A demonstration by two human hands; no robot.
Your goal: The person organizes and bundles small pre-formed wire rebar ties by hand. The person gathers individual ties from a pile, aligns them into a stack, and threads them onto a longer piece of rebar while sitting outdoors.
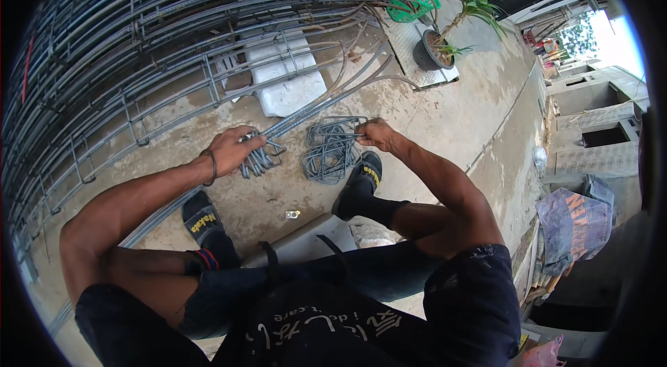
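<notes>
1. My left hand is curled tight around a small bunch of bent grey steel rebar stirrups, right where they meet the long grey steel bars that run across the concrete floor.
2. My right hand is pinching the top edge of one loop in the loose pile of grey rectangular wire stirrups. Fingers closed on the wire, not spread.
3. That pile sits on the floor just right of the bunch in my left hand, basically between my two hands, and it touches the toe of my right black sandal.
4. My left black sandal is below and left of the pile, well apart from it, next to one of the long bars.
5. Above the pile, a white foam block lies under the big grey rebar cage that fills the whole top left.
6. Up and right of the pile there's a dark round pot with a spiky green plant on a metal plate, with a green plastic thing just beside it.
7. Far right of the pile, a crumpled grey and orange sack lies by the wall.
</notes>
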